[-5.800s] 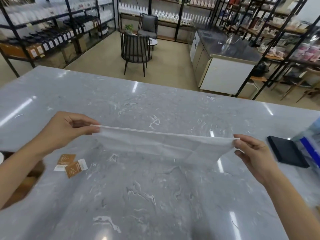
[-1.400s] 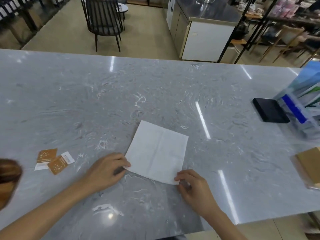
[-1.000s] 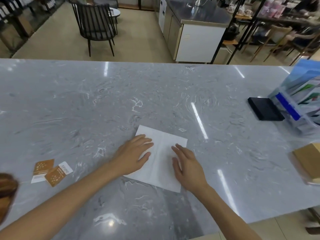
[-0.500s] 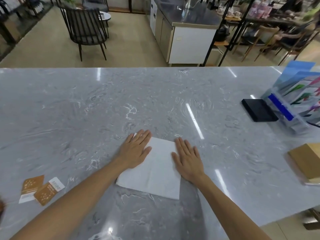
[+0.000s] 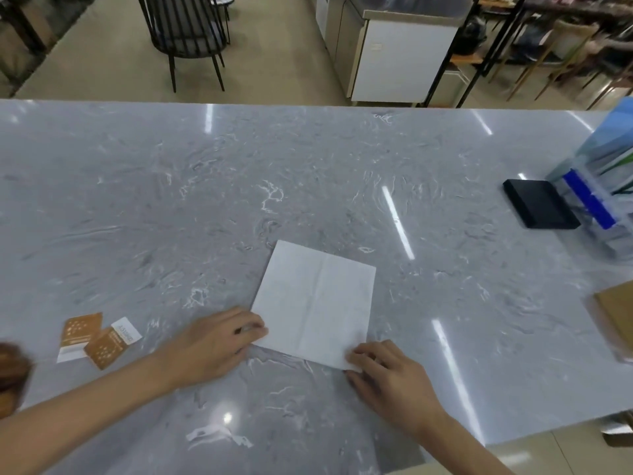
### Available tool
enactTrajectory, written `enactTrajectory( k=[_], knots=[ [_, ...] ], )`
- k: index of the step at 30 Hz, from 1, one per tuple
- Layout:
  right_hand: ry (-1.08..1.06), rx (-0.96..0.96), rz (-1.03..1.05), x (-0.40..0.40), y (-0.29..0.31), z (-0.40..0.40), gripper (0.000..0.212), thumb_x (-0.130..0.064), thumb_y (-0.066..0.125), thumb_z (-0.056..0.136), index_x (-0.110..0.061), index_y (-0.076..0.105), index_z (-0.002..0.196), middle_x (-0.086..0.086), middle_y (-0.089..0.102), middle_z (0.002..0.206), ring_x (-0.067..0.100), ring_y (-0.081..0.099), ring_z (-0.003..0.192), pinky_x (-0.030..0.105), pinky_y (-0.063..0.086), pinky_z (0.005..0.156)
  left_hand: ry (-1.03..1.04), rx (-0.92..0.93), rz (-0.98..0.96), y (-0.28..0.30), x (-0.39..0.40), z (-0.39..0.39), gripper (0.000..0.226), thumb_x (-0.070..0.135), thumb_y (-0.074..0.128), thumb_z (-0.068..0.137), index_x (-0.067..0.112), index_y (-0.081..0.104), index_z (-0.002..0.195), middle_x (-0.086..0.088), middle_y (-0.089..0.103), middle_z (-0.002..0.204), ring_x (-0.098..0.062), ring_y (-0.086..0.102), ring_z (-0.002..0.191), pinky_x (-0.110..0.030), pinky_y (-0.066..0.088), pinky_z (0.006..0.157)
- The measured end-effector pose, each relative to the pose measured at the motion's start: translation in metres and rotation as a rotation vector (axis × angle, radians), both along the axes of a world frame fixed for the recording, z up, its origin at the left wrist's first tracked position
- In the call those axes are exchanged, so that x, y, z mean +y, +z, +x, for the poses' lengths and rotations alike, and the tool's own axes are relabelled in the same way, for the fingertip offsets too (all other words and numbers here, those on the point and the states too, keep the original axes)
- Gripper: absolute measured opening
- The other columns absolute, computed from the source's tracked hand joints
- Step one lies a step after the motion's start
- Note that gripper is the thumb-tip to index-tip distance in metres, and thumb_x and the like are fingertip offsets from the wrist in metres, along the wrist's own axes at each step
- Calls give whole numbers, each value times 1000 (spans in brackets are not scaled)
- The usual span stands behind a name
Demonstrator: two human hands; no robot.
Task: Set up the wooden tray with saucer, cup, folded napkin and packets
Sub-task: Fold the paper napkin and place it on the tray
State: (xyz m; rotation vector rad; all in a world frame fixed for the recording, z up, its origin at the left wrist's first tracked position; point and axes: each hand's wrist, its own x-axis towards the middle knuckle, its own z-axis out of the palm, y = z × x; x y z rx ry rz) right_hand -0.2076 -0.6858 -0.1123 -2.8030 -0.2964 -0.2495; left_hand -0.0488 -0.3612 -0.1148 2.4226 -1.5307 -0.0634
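Grey marble-pattern worktop [image 5: 308, 186], glossy, with streaks of ceiling-light glare. White napkin [image 5: 317, 303] lies flat on it near the front middle, folded to a rough square and rotated slightly so that one corner points away from the person. A faint crease runs down its centre.

Left hand [image 5: 212, 344]: fingers curled, fingertips pinched at the napkin's near-left corner, touching it. Right hand [image 5: 387, 375]: fingers bent, tips on the near-right corner, pressing or pinching it; cannot tell which. Neither hand is spread wide; both are narrow, working the near edge. Both forearms are bare and come in from the bottom of the frame.

Packets [image 5: 97, 339]: two brown-and-white sachets lie on the worktop left of the left hand, overlapping each other, apart from the napkin. Print on them is too small to read.

Far left edge: brown wooden object [image 5: 12, 375], blurred and cropped. Could be the tray, cannot confirm. Saucer and cup are not identifiable in this view.

Right side: flat black rectangular item [image 5: 541, 204] on the worktop, well apart from the napkin. Just beside it, a clear plastic holder [image 5: 603, 200] with blue-and-white printed material inside. Nearer on the right edge, a tan box-like thing [image 5: 616, 317], partly cropped and blurred.

Beyond the worktop: beige floor, black slatted chair [image 5: 185, 32], white counter unit [image 5: 394, 53], black metal shelving on the right.
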Motion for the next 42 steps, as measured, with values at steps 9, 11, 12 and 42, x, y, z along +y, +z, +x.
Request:
enactTrajectory(
  k=[9, 11, 12, 42],
  knots=[
    [125, -64, -195, -2, 1, 21, 30, -15, 81, 80, -10, 74, 109, 4, 73, 89, 25, 68, 62, 32, 53, 39, 63, -117, 13, 10, -25, 6, 53, -7, 82, 57, 18, 74, 103, 2, 70, 96, -18, 69, 85, -25, 55, 50],
    [74, -54, -131, 2, 4, 20, 31, -10, 80, 77, -9, 73, 107, 6, 71, 89, 28, 68, 61, 33, 53, 39, 89, -94, -56, 11, -25, 4, 45, -9, 78, 60, 15, 75, 98, 1, 71, 93, -19, 70, 84, -27, 57, 54],
    [42, -54, -81, 3, 4, 18, 31, -7, 79, 77, -8, 73, 107, 6, 71, 91, 28, 67, 62, 33, 53, 40, 104, -81, -94, 11, -25, 3, 39, -8, 73, 63, 14, 75, 96, 1, 71, 91, -20, 70, 84, -27, 58, 57],
    [-648, 127, 586, 11, -15, 89, 29, -31, 54, 102, -24, 54, 130, -12, 65, 76, 0, 63, 69, 15, 41, 58, 918, 470, -534, -16, -73, 33, 22, 18, 71, 90, 17, 68, 112, 0, 72, 88, -19, 68, 77, -37, 57, 78]
  ],
)
